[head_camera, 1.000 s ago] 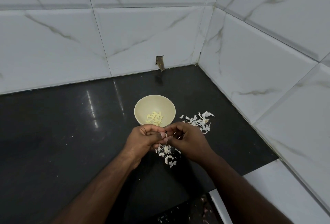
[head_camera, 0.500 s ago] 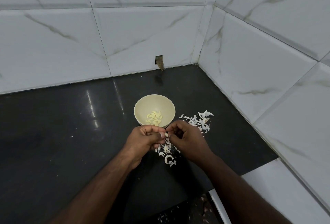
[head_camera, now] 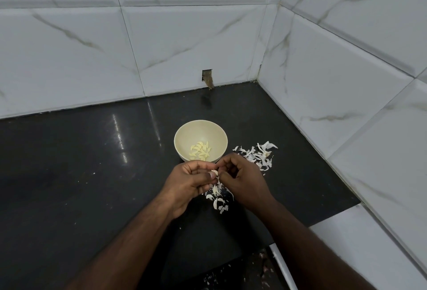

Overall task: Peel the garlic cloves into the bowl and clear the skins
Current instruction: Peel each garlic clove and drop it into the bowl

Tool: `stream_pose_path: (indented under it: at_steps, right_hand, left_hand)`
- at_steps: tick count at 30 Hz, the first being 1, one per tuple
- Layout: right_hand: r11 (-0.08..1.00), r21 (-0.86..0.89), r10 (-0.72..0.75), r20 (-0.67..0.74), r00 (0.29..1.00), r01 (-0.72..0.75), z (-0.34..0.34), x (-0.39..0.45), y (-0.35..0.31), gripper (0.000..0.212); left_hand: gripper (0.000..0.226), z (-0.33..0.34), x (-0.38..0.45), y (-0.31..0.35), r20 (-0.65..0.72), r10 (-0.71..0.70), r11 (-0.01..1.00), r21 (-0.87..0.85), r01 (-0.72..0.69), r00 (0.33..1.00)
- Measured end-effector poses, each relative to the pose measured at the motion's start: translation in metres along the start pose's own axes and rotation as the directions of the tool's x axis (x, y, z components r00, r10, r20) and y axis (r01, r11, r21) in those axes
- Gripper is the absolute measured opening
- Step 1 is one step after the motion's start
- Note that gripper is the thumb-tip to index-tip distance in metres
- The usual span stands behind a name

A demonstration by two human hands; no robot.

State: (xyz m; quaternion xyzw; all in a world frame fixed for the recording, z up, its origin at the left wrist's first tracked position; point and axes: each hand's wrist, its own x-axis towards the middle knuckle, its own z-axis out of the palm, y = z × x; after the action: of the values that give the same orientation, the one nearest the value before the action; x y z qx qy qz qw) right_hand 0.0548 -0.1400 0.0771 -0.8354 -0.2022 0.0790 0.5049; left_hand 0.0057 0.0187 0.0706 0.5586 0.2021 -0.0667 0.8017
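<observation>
With the garlic clove [head_camera: 213, 172] pinched between the left hand [head_camera: 189, 182] and right hand [head_camera: 242, 180], just short of the bowl [head_camera: 200, 131], a slippery clove could squirt loose onto the dark surface [head_camera: 92, 174] among the skins [head_camera: 218, 197] beneath them.

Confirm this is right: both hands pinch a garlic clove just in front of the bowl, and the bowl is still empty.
Not quite. The head view shows the bowl already holds peeled cloves. The rest stands: left hand and right hand pinch a garlic clove just in front of it.
</observation>
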Motion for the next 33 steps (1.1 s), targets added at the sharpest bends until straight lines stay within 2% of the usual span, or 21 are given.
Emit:
stream_pose_path:
  at_steps: [8,10,12,16,20,25,28,33]
  right_hand:
    - [1.000,0.002,0.022,-0.034,0.999,-0.022,-0.004,0.000,0.002,0.037]
    - [0.998,-0.065,-0.011,-0.063,0.998,0.007,-0.007,0.002,0.005,0.034]
    - [0.991,-0.137,-0.021,-0.081,0.996,0.009,-0.012,0.004,0.009,0.020]
    - [0.965,-0.259,0.048,0.001,0.999,-0.047,-0.020,0.006,0.015,0.015]
    - [0.950,-0.290,0.136,0.035,0.990,-0.120,-0.023,0.007,0.015,0.028]
    - [0.938,-0.330,0.122,0.028,0.992,-0.107,-0.022,0.005,0.021,0.017]
    - [0.932,-0.357,0.101,0.071,0.992,-0.069,-0.020,0.003,0.024,0.027]
    - [0.926,-0.374,0.135,0.200,0.970,-0.052,-0.012,0.000,0.030,0.017]
  left_hand:
    - [0.015,-0.002,0.000,0.000,-0.011,0.002,1.000,-0.001,-0.002,1.000]
    - [0.015,-0.003,0.000,0.000,-0.018,-0.001,1.000,0.010,0.001,1.000]
    - [0.013,-0.003,0.001,0.001,-0.028,0.014,0.999,0.040,-0.013,1.000]
    - [0.006,-0.005,0.006,0.007,-0.112,0.161,0.967,0.217,-0.134,0.981]
    - [0.004,-0.010,0.014,0.018,-0.208,0.296,0.905,0.374,-0.204,0.932]
    - [0.004,-0.015,0.026,0.025,-0.269,0.312,0.869,0.469,-0.158,0.911]
    - [0.007,-0.020,0.032,0.026,-0.296,0.286,0.869,0.481,-0.116,0.912]
    - [0.014,-0.024,0.029,0.025,-0.248,0.265,0.870,0.477,-0.121,0.932]
